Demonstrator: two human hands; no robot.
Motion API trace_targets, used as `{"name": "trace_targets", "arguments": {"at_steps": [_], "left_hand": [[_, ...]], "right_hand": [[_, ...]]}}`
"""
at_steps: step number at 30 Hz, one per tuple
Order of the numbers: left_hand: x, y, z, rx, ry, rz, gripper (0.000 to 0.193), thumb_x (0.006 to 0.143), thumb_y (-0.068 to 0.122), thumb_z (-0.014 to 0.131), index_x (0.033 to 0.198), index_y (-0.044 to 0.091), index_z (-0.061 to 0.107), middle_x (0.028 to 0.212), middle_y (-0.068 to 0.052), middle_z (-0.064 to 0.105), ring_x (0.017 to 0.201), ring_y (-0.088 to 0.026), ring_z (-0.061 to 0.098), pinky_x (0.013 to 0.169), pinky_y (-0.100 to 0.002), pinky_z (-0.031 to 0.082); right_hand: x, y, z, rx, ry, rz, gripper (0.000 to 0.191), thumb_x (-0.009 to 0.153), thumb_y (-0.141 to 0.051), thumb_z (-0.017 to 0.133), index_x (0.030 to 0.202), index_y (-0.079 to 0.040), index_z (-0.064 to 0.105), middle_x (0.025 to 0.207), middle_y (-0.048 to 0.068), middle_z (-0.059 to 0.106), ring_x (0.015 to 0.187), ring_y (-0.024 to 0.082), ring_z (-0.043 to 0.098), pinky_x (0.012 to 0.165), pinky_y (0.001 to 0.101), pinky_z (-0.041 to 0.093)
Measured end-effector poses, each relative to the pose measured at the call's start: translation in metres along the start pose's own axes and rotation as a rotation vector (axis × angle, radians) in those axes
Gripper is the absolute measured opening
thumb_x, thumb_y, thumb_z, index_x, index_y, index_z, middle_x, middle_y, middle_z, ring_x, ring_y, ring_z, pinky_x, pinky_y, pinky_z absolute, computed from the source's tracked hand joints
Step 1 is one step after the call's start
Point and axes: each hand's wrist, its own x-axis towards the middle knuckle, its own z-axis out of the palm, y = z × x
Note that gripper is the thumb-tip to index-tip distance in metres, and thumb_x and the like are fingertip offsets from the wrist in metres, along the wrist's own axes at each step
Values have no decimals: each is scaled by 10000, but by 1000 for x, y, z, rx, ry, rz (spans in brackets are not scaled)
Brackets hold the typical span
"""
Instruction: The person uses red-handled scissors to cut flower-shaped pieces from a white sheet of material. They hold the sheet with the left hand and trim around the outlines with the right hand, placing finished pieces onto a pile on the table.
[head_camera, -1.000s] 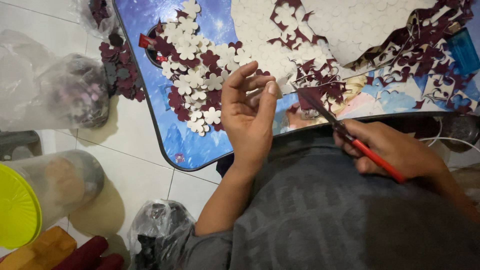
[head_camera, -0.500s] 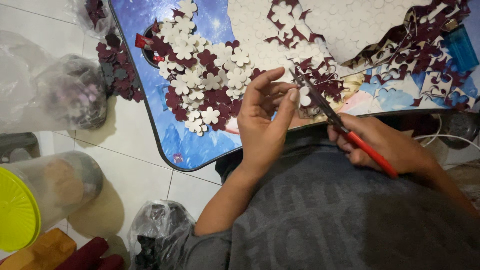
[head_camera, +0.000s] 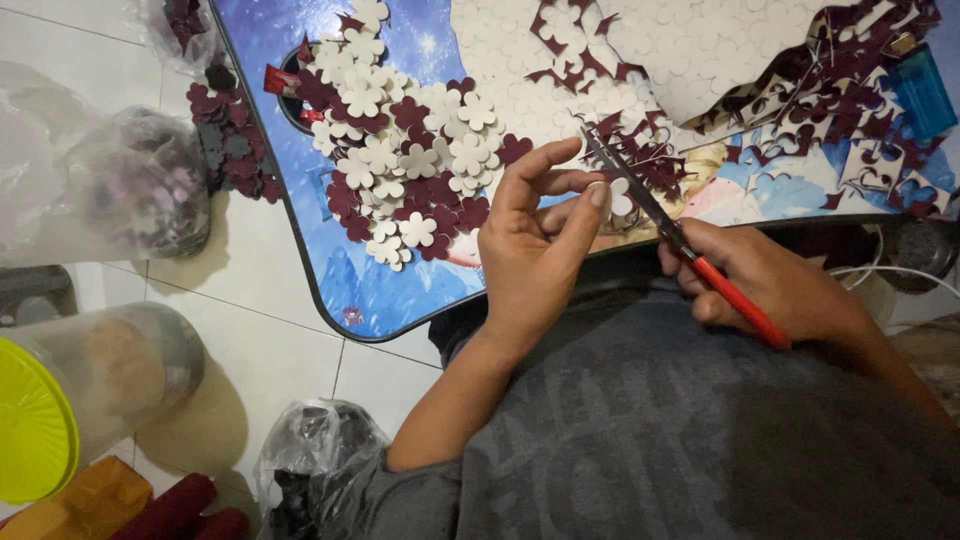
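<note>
A blue table (head_camera: 380, 290) lies beyond both hands, with a white foam sheet (head_camera: 700, 50) above the right hand. A pile of white and maroon flowers (head_camera: 410, 150) sits just left of the left hand. The right hand (head_camera: 770, 285) is wrapped around the red handles of the scissors (head_camera: 680, 240), whose dark blades point toward the left fingertips. The left hand (head_camera: 535, 250) pinches a small white flower piece (head_camera: 620, 200) between thumb and fingers, right at the blades.

A low blue picture-printed table (head_camera: 372, 290) carries heaped foam flowers (head_camera: 405, 160) (white and maroon) and cut scraps (head_camera: 800, 90).
</note>
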Motion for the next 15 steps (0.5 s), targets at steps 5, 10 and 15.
{"name": "trace_targets", "arguments": {"at_steps": [5, 10, 15], "left_hand": [[-1, -1, 0, -21, 11, -28, 403, 1011, -4, 669, 1390, -29, 534, 1153, -113, 675, 1003, -120, 703, 797, -245, 644], [1, -2, 0, -4, 4, -7, 405, 1021, -7, 673, 1402, -24, 538, 1159, -111, 679, 998, -116, 700, 799, -225, 618], [0, -5, -2, -13, 9, -5, 405, 1016, -10, 671, 1399, -26, 539, 1161, -113, 675, 1000, -109, 692, 808, -225, 623]], "right_hand": [[1, 8, 1, -18, 7, -61, 887, 645, -916, 492, 949, -89, 593, 631, 4, 563, 525, 140, 599, 482, 314, 507], [0, 12, 0, -13, 29, -55, 847, 652, -876, 549, 925, -75, 584, 628, 9, 552, 530, 141, 600, 485, 317, 514], [0, 16, -1, -26, 41, -42, 684, 723, -729, 651, 894, -71, 585, 626, 7, 588, 559, 132, 586, 509, 317, 485]]}}
